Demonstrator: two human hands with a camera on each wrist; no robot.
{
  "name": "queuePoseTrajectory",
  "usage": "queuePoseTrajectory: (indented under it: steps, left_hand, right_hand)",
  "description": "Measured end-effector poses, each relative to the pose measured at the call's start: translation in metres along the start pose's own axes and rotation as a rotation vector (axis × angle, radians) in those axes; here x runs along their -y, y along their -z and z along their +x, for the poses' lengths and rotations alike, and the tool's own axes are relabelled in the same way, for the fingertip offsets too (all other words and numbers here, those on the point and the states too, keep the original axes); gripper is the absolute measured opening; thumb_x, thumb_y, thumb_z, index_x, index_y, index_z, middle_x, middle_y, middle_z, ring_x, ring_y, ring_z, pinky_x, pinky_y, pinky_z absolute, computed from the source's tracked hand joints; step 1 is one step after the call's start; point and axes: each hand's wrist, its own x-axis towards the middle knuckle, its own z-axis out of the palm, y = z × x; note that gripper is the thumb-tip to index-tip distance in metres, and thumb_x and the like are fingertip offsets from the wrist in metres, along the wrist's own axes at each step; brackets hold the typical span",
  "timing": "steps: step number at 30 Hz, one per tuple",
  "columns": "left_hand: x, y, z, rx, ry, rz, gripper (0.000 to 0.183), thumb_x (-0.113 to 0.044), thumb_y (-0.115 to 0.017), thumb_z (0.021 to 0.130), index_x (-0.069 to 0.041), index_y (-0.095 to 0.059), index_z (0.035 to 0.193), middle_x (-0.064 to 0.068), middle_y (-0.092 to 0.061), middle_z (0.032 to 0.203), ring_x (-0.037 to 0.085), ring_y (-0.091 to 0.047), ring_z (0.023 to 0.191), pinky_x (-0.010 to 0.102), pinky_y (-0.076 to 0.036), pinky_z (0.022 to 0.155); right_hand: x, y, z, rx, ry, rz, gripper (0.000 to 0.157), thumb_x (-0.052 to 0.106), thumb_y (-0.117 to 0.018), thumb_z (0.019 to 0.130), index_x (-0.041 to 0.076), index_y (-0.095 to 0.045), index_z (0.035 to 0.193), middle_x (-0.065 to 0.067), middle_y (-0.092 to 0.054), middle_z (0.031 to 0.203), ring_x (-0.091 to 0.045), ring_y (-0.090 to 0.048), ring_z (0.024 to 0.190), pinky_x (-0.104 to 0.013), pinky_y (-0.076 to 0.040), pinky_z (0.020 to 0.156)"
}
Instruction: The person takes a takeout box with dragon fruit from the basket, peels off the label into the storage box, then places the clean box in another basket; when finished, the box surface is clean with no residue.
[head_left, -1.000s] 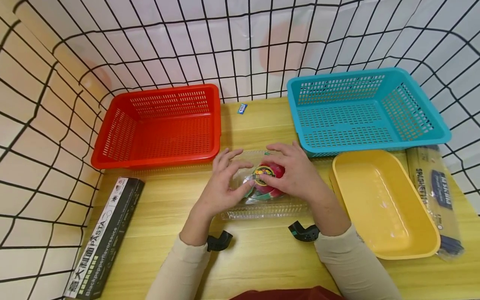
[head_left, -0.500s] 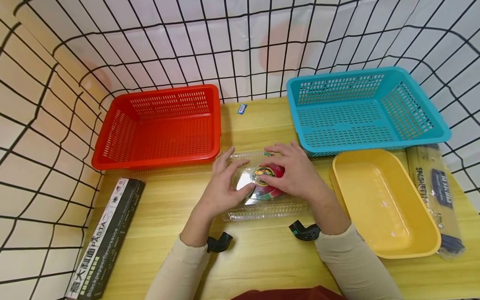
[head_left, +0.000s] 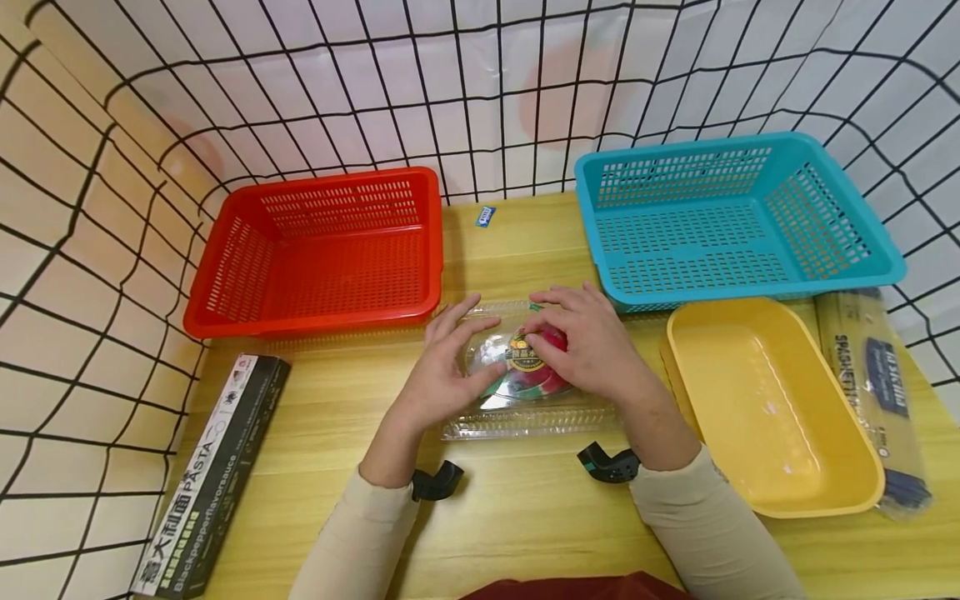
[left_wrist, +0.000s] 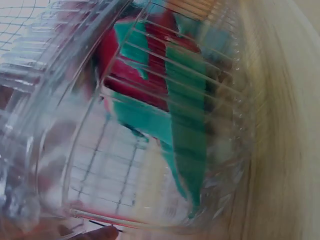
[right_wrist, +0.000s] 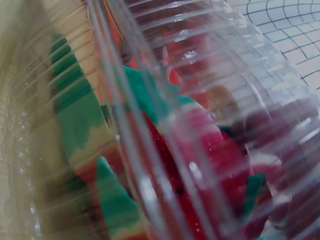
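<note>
A clear plastic clamshell box (head_left: pixel 528 423) lies closed on the wooden table. Inside shows a red-pink thing with green pointed parts (right_wrist: pixel 215 150), which looks like a dragon fruit; its green tips (left_wrist: pixel 187 105) also appear through the ribbed wall in the left wrist view. A round black-and-yellow sticker (head_left: pixel 525 358) is on the lid. My left hand (head_left: pixel 450 371) lies at the box's left side, fingers spread, thumb on the lid. At the right side, my right hand (head_left: pixel 588 346) rests bent over the lid, its thumb at the sticker's upper edge.
A red basket (head_left: pixel 311 329) stands at back left and a blue basket (head_left: pixel 712 296) at back right. A yellow tub (head_left: pixel 757 400) and a spaghetti packet (head_left: pixel 862 367) are on the right. A black pasta box (head_left: pixel 210 475) lies left; a small blue wrapper (head_left: pixel 485 217) lies behind.
My right thumb has moved up from across the sticker to its upper edge, showing more of the print. The left hand has barely shifted and the box stays in place.
</note>
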Motion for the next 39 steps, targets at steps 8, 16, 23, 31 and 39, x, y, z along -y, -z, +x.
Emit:
queuePoseTrajectory:
  steps: [8,16,23,31,39]
  left_hand:
    - [-0.0007,-0.003,0.0004,-0.021,0.022,-0.002,0.057,-0.03,-0.079,0.086,-0.019,-0.062,0.139,-0.002,-0.024,0.17,0.053,-0.007,0.155,0.078,-0.017,0.116]
    - [-0.0035,-0.0035,-0.0004,-0.024,0.057,-0.004,0.058,-0.032,-0.08,0.085,-0.02,-0.062,0.139,-0.005,-0.018,0.171,0.048,-0.008,0.156,0.077,-0.024,0.114]
    - [-0.0042,-0.0034,-0.0007,-0.037,0.079,0.004,0.057,-0.033,-0.081,0.085,-0.022,-0.063,0.138,-0.003,-0.016,0.17,0.038,-0.016,0.156,0.074,-0.03,0.113]
    - [-0.0024,-0.0031,-0.0011,-0.035,0.068,0.005,0.058,-0.035,-0.081,0.085,-0.023,-0.063,0.139,-0.005,-0.022,0.167,0.038,-0.02,0.153,0.072,-0.033,0.112]
    - [-0.0034,-0.0034,-0.0008,-0.038,0.061,-0.005,0.057,-0.034,-0.082,0.084,-0.024,-0.064,0.138,-0.004,-0.023,0.167,0.038,-0.021,0.153,0.072,-0.032,0.112]
  right_hand:
    - [0.0028,0.0001,0.001,0.029,0.014,-0.061,0.012,0.028,-0.068,0.097,0.017,-0.072,0.095,-0.011,-0.063,0.139,-0.034,-0.05,0.138,-0.067,-0.019,0.122]
    - [-0.0002,-0.0007,0.0018,0.065,0.021,-0.039,0.011,0.024,-0.063,0.1,0.015,-0.067,0.095,-0.013,-0.059,0.142,-0.034,-0.045,0.142,-0.065,-0.015,0.124]
    - [-0.0015,-0.0005,0.0032,0.116,-0.003,-0.012,0.009,0.021,-0.057,0.103,0.015,-0.061,0.097,-0.012,-0.053,0.147,-0.032,-0.039,0.146,-0.059,-0.008,0.127]
    - [-0.0001,0.0,0.0028,0.142,-0.006,-0.01,0.011,0.02,-0.054,0.104,0.013,-0.058,0.097,-0.013,-0.05,0.15,-0.031,-0.037,0.148,-0.058,-0.007,0.128]
    - [-0.001,0.0007,0.0001,0.146,-0.003,0.012,0.012,0.019,-0.052,0.105,0.011,-0.055,0.096,-0.015,-0.05,0.151,-0.034,-0.035,0.149,-0.06,-0.006,0.128]
